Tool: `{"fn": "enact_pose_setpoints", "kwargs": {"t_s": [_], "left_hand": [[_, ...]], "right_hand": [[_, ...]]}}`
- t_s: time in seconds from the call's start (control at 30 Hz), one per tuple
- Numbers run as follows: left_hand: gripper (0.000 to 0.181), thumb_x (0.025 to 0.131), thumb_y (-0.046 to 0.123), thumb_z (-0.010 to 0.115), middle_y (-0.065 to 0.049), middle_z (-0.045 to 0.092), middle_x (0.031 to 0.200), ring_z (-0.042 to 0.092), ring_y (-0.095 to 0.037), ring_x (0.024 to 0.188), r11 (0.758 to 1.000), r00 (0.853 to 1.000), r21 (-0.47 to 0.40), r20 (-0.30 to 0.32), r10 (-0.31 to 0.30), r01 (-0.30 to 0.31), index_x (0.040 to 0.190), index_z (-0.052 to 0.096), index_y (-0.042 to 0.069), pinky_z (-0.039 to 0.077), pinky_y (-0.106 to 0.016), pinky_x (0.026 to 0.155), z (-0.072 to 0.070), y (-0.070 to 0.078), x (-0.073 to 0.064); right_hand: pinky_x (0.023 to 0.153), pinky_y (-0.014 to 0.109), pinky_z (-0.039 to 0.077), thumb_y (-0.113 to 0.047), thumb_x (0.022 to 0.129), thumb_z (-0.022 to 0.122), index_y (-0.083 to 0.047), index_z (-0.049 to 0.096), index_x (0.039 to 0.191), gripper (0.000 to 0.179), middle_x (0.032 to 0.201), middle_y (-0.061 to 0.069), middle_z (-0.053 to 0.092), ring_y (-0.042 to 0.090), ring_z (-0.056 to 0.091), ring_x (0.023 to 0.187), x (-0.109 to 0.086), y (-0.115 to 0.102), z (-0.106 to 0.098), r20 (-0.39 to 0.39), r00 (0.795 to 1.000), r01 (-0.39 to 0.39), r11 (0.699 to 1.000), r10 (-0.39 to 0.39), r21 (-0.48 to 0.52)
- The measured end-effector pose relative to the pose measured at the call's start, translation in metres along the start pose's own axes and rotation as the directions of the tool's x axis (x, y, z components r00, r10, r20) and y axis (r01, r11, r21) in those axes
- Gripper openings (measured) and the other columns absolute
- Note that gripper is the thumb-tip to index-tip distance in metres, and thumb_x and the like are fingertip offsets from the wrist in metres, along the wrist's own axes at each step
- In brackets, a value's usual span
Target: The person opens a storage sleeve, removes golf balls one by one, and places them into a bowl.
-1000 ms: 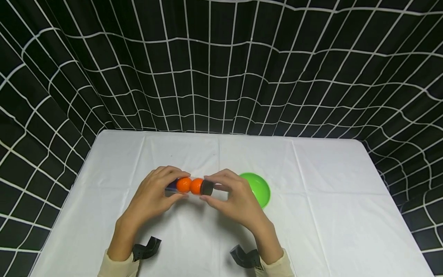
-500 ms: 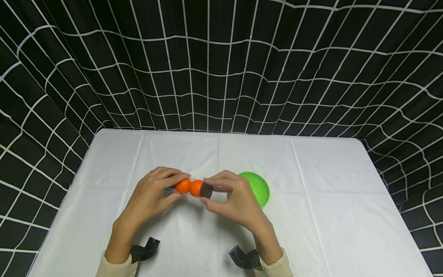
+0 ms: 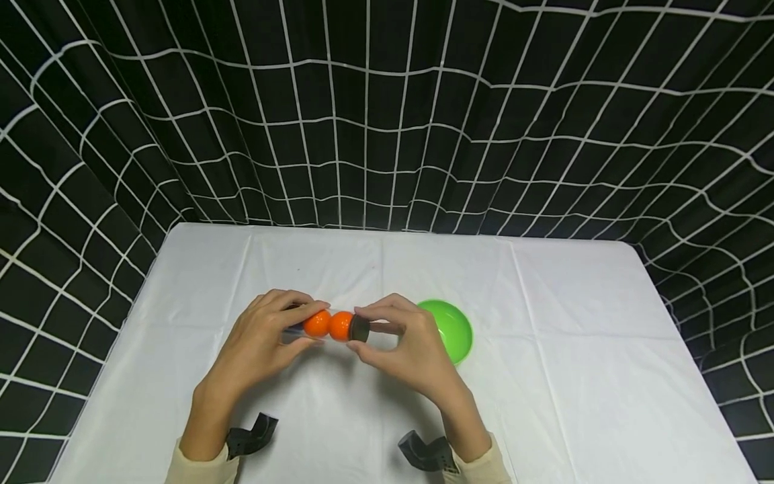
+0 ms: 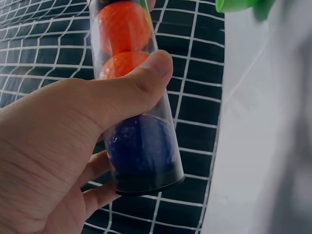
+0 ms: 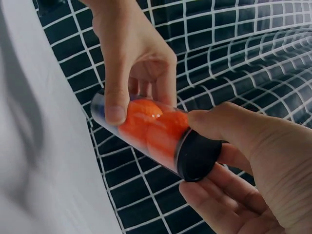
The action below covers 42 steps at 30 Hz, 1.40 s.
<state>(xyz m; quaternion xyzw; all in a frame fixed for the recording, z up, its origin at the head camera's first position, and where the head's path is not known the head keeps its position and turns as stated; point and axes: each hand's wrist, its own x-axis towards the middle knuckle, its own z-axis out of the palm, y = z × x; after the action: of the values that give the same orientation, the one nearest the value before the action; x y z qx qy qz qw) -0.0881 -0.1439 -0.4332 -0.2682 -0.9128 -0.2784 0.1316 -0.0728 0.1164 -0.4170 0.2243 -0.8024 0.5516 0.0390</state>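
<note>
A clear plastic tube [image 4: 168, 122] lies crosswise between both hands in the head view. Two orange balls [image 3: 317, 324] show through its wall, and a dark blue ball [image 4: 141, 141] sits at its left end. My left hand [image 3: 256, 336] grips the tube's body, thumb on the near side and fingers on the far side. At the tube's right end is a black cap [image 5: 199, 155]. My right hand [image 3: 414, 343] pinches this cap between thumb and fingers. The cap sits against the tube's end.
A green bowl [image 3: 455, 329] stands on the white-covered table [image 3: 580, 349], just beyond the right hand, which hides part of it. A black curtain with a white grid [image 3: 387, 121] surrounds the back and sides of the table.
Both hands keep their hold on the tube and its cap. The tube has shifted very slightly left; the bowl stays where it was.
</note>
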Motion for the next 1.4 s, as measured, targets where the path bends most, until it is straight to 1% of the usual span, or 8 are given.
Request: {"fn": "enact_pose_setpoints", "kwargs": {"t_s": [0.23,0.47,0.6,0.73,0.87,1.17,1.33,1.4], "left_hand": [[0.051,0.081,0.035,0.093,0.003,0.074,0.119,0.067,-0.022,0.114,1.000,1.000,0.018,0.007,0.005,-0.005,0.129,0.077,0.027,0.055,-0.046,0.100,-0.006,0.003,0.000],[0.052,0.079,0.036,0.094,0.003,0.075,0.115,0.069,-0.022,0.112,0.999,1.000,0.047,0.006,-0.013,0.013,0.127,0.078,0.027,0.058,-0.047,0.097,-0.016,0.010,-0.004],[0.052,0.080,0.037,0.093,0.003,0.076,0.116,0.070,-0.022,0.113,0.999,1.000,0.053,-0.012,-0.005,0.005,0.128,0.078,0.026,0.059,-0.048,0.096,-0.022,0.015,-0.005],[0.053,0.079,0.036,0.093,0.004,0.077,0.118,0.071,-0.020,0.112,0.999,0.999,0.020,-0.038,0.025,-0.025,0.129,0.078,0.026,0.061,-0.044,0.096,-0.025,0.017,-0.004],[0.053,0.078,0.036,0.094,0.005,0.078,0.118,0.072,-0.018,0.112,0.999,0.998,-0.002,-0.052,0.032,-0.032,0.127,0.078,0.025,0.062,-0.043,0.095,-0.025,0.017,-0.003],[0.053,0.080,0.035,0.094,0.008,0.076,0.124,0.071,-0.016,0.116,0.997,0.998,-0.065,-0.038,-0.040,0.038,0.129,0.077,0.023,0.062,-0.043,0.096,-0.025,0.012,-0.003],[0.055,0.078,0.031,0.096,0.006,0.077,0.123,0.072,-0.017,0.116,0.994,0.996,-0.089,-0.063,-0.071,0.065,0.128,0.077,0.022,0.061,-0.044,0.096,-0.029,0.007,-0.005],[0.055,0.078,0.029,0.096,0.006,0.076,0.123,0.072,-0.017,0.116,0.992,0.994,-0.101,-0.068,-0.082,0.075,0.129,0.077,0.021,0.061,-0.044,0.098,-0.030,0.005,-0.006]], "right_hand": [[0.087,0.032,0.066,-0.006,0.077,0.094,-0.007,0.081,0.115,0.040,0.106,0.006,0.075,0.020,0.078,0.098,-0.002,-0.005,0.002,-0.048,0.999,0.003,1.000,-0.002,0.027],[0.085,0.031,0.066,-0.010,0.077,0.095,-0.007,0.082,0.115,0.040,0.104,0.003,0.074,0.017,0.079,0.095,-0.005,-0.012,0.003,-0.081,0.995,0.051,0.998,-0.053,-0.033],[0.085,0.027,0.066,-0.013,0.077,0.096,-0.009,0.082,0.115,0.041,0.105,0.002,0.075,0.016,0.079,0.095,-0.005,-0.015,-0.004,-0.078,0.996,0.031,0.998,-0.035,-0.052],[0.089,0.027,0.065,-0.012,0.078,0.095,-0.010,0.081,0.117,0.041,0.111,0.001,0.076,0.016,0.078,0.101,-0.005,-0.020,-0.009,-0.034,0.999,0.010,1.000,-0.010,0.009],[0.090,0.029,0.065,-0.006,0.079,0.093,-0.010,0.080,0.119,0.042,0.114,0.001,0.075,0.017,0.075,0.107,-0.003,-0.023,-0.010,-0.013,0.999,0.030,0.998,-0.030,0.049],[0.090,0.035,0.066,0.004,0.087,0.082,-0.006,0.071,0.132,0.047,0.123,0.013,0.070,0.019,0.070,0.116,-0.001,-0.016,-0.008,-0.008,0.998,0.068,0.987,-0.068,0.147],[0.095,0.035,0.064,0.005,0.091,0.077,-0.002,0.070,0.130,0.040,0.125,0.016,0.067,0.015,0.068,0.117,0.000,-0.008,-0.005,-0.009,0.999,0.054,0.979,-0.053,0.199],[0.096,0.035,0.064,0.006,0.091,0.077,0.000,0.069,0.130,0.040,0.125,0.017,0.066,0.018,0.069,0.118,0.001,-0.003,-0.002,-0.010,0.999,0.039,0.976,-0.037,0.213]]}}
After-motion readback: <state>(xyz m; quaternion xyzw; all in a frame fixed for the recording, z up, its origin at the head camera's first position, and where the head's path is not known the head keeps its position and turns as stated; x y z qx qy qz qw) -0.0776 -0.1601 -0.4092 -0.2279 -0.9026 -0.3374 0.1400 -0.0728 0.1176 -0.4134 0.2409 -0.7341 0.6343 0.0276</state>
